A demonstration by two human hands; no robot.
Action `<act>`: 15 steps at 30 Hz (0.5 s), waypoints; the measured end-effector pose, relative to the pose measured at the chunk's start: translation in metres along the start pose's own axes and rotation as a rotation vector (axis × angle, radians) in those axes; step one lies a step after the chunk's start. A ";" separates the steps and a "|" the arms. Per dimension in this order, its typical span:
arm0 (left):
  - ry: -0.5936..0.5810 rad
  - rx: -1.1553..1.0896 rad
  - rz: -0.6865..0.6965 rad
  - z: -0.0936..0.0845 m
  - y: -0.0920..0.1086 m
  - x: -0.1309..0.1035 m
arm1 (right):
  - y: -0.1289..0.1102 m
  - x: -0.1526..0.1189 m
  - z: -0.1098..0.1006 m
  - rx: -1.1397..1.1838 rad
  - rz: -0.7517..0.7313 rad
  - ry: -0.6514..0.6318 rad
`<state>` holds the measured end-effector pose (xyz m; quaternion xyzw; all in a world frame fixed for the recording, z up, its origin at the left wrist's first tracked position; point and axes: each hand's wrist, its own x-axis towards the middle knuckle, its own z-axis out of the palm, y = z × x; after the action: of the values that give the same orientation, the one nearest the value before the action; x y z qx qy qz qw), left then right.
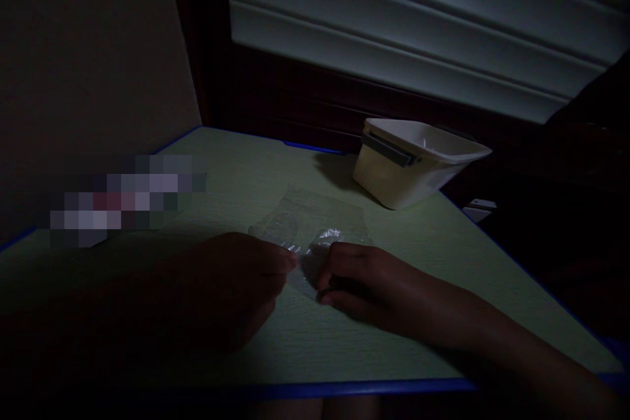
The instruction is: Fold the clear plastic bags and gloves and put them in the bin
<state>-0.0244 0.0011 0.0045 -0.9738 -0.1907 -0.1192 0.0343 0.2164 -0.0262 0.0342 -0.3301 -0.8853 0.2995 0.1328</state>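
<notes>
A thin, clear plastic bag [325, 207] lies on the light green table, crinkled and shiny along its near side. My left hand [246, 285] is closed in a pinch at the bag's near left edge, thumb and forefinger meeting there. At the near right part of the bag, my right hand [367, 275] has its fingers curled and drawn together on the film. Between the two hands the plastic looks bunched and darker. Dim light hides whether anything is inside it.
Beyond my right hand stands a cream plastic bin [394, 180] with a grey handle, near the table's right edge. A pixelated object [123, 200] lies at the left. The table [216, 203] has a blue rim. Pale slatted panels [394, 20] rise behind.
</notes>
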 end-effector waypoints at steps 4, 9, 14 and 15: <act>0.007 0.099 0.035 -0.006 -0.011 0.001 | 0.001 0.001 0.000 0.003 0.001 0.003; -0.019 0.118 0.012 -0.010 -0.019 0.003 | 0.001 0.001 0.000 -0.016 0.002 0.003; 0.078 0.110 0.011 -0.008 -0.020 0.002 | 0.000 -0.001 0.000 -0.011 0.022 -0.007; 0.106 0.120 0.015 -0.009 -0.018 0.003 | 0.000 -0.001 0.000 -0.012 0.025 -0.008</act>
<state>-0.0309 0.0180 0.0139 -0.9637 -0.1881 -0.1589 0.1035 0.2171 -0.0266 0.0342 -0.3406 -0.8835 0.2970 0.1235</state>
